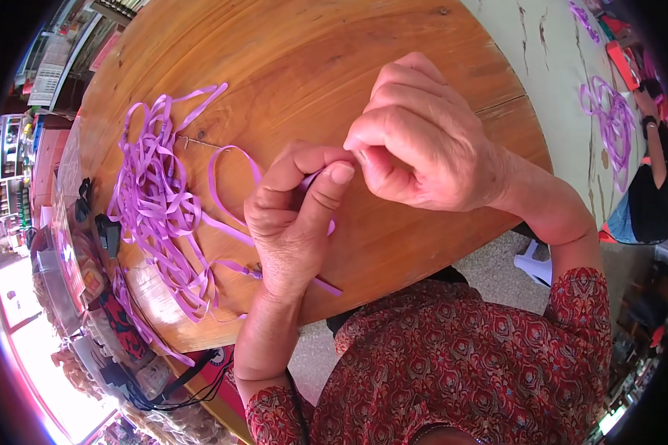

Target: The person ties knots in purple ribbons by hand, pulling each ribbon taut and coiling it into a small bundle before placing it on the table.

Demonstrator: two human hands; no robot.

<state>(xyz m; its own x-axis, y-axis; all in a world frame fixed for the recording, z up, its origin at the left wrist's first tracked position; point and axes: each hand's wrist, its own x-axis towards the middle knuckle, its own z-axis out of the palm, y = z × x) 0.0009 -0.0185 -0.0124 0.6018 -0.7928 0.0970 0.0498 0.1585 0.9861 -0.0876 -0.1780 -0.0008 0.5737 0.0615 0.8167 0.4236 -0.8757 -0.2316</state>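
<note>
Above the wooden table, my left hand pinches a purple ribbon between thumb and forefinger. Part of that ribbon is hidden inside the fingers, and a free end hangs below the hand toward the table edge. My right hand is closed, its thumb and forefinger meeting right beside the left fingertips. Whatever it pinches is too small or too hidden to make out. To the left of my hands lies a tangled heap of purple ribbon. A thin wire-like piece rests at the heap's right side.
A round wooden table lies under my hands. A white marbled surface at the right carries more purple ribbon and a red object. Another person's arm is there. Bags and dark cables crowd the lower left.
</note>
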